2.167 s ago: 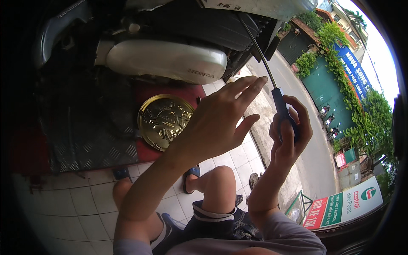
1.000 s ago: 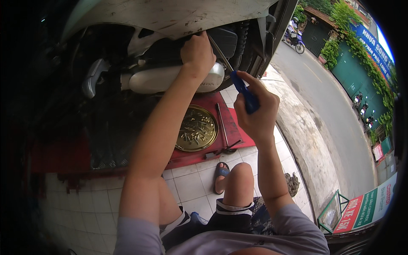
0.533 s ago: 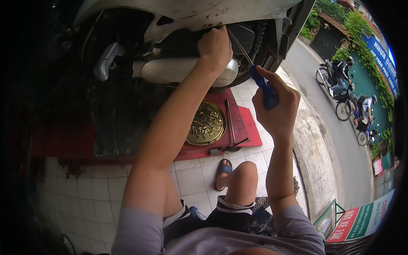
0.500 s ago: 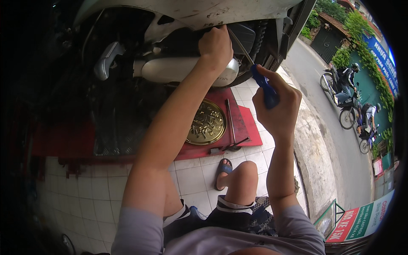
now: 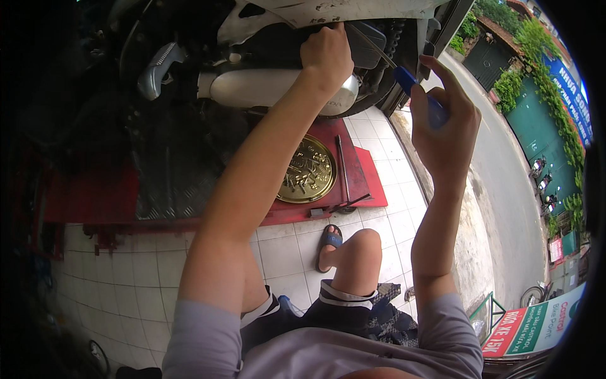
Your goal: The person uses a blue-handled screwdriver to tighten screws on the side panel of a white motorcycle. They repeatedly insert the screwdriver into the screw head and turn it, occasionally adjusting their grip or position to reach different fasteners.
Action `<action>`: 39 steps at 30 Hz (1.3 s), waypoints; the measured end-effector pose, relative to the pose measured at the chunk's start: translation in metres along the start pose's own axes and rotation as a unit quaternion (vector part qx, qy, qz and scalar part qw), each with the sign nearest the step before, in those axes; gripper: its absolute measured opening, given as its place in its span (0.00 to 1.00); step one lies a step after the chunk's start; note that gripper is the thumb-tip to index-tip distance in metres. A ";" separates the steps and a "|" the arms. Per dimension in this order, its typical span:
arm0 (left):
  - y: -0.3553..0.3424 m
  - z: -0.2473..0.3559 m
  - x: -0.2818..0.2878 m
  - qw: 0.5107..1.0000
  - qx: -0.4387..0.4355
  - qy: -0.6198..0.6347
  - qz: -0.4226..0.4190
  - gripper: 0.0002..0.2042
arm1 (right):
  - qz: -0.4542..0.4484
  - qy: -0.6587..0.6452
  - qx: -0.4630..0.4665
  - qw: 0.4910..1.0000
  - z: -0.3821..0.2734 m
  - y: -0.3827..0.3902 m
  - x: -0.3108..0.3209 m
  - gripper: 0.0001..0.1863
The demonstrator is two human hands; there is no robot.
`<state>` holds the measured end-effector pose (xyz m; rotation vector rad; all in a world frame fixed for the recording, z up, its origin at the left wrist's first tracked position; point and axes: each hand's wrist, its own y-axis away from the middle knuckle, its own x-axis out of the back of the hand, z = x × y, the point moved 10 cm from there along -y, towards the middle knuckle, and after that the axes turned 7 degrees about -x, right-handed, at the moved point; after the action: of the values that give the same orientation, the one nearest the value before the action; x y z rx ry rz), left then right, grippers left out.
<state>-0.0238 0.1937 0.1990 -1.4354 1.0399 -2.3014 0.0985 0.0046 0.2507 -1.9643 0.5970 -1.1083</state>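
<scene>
Here's the right hand [image 5: 449, 120] around the blue-handled screwdriver [image 5: 406, 79], and it's a loose hold: the handle lies between thumb and fingers, the index finger lifted off it. The shaft slants up and leftward to the lower edge of the pale bike panel [image 5: 372, 9], and there the tip is lost to view, so no telling whether it's seated!

Over to the left hand [image 5: 328, 58], curled narrow right beside the shaft's far end, fingertips up at the panel edge. Is it pinching something? Cannot tell from here.

Good technique at this spot, by the look of it: settle the tip first, line the shaft up squarely with whatever it meets, then close that index finger back down and press before twisting. A slanted blade could well skid, so those left fingertips do best steadying the panel from just beside the tip, never in its path.

And below, the gold tray [image 5: 334, 170] of small metal parts [image 5: 306, 180] sits on the red stand [image 5: 357, 183], clear of both hands.
</scene>
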 end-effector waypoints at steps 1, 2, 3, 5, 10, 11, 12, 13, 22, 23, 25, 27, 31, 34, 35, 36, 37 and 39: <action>0.004 -0.001 -0.001 1.000 -0.002 0.001 0.008 0.27 | 0.007 0.011 -0.029 0.999 0.003 -0.004 0.001 0.11; 0.010 0.002 -0.002 1.000 -0.006 0.004 0.014 0.27 | 0.004 0.030 -0.012 0.999 0.005 -0.007 0.002 0.09; 0.016 0.005 -0.004 1.000 -0.009 0.007 0.021 0.27 | 0.007 0.024 0.009 1.000 0.002 -0.007 0.003 0.09; 0.035 0.016 -0.003 0.981 -0.028 0.176 0.075 0.22 | 0.013 0.011 0.048 0.999 -0.003 -0.005 0.005 0.09; 0.089 0.065 0.003 0.650 0.069 0.751 -0.091 0.17 | -0.040 0.086 0.189 0.977 -0.027 0.000 0.000 0.10; 0.090 0.073 0.008 0.622 0.057 0.776 -0.093 0.18 | -0.055 0.121 0.238 0.962 -0.033 0.003 -0.005 0.11; 0.091 0.080 0.012 0.592 0.045 0.799 -0.094 0.19 | -0.070 0.156 0.287 0.943 -0.038 0.006 -0.010 0.11; 0.092 0.080 0.008 0.584 0.079 0.801 -0.103 0.18 | -0.079 0.163 0.303 0.936 -0.039 0.005 -0.009 0.11; 0.078 0.085 0.000 0.469 0.124 0.867 -0.114 0.11 | 0.051 0.039 0.259 0.964 -0.027 0.000 0.012 0.18; 0.077 0.085 0.003 0.472 0.114 0.867 -0.109 0.11 | 0.086 0.019 0.236 0.968 -0.021 0.001 0.016 0.20; 0.075 0.086 0.004 0.462 0.088 0.876 -0.108 0.11 | 0.155 -0.023 0.187 0.970 -0.012 0.005 0.021 0.24; 0.073 0.088 0.002 0.433 0.053 0.893 -0.114 0.11 | 0.185 -0.046 0.100 0.977 -0.001 0.017 0.025 0.27; 0.077 0.084 0.005 0.410 0.046 0.906 -0.098 0.13 | 0.217 -0.113 0.061 0.968 0.010 0.039 0.025 0.23; 0.082 0.078 0.012 0.409 0.036 0.906 -0.105 0.14 | 0.165 -0.065 0.127 0.976 -0.015 0.044 0.028 0.19; 0.084 0.077 0.014 0.422 0.035 0.898 -0.119 0.14 | 0.156 -0.062 0.167 0.971 -0.021 0.045 0.027 0.18; 0.086 0.077 0.015 0.434 0.033 0.890 -0.132 0.15 | 0.146 -0.059 0.207 0.966 -0.024 0.046 0.026 0.18; 0.089 0.075 0.012 0.461 0.060 0.874 -0.142 0.15 | 0.136 -0.055 0.246 0.958 -0.028 0.048 0.025 0.19; 0.094 0.074 0.009 0.509 0.110 0.838 -0.163 0.15 | 0.116 -0.068 0.244 0.960 -0.026 0.047 0.025 0.21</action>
<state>0.0198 0.0887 0.1617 1.4475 0.4521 -3.4580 0.0882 -0.0507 0.2323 -1.4860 0.4174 -0.8646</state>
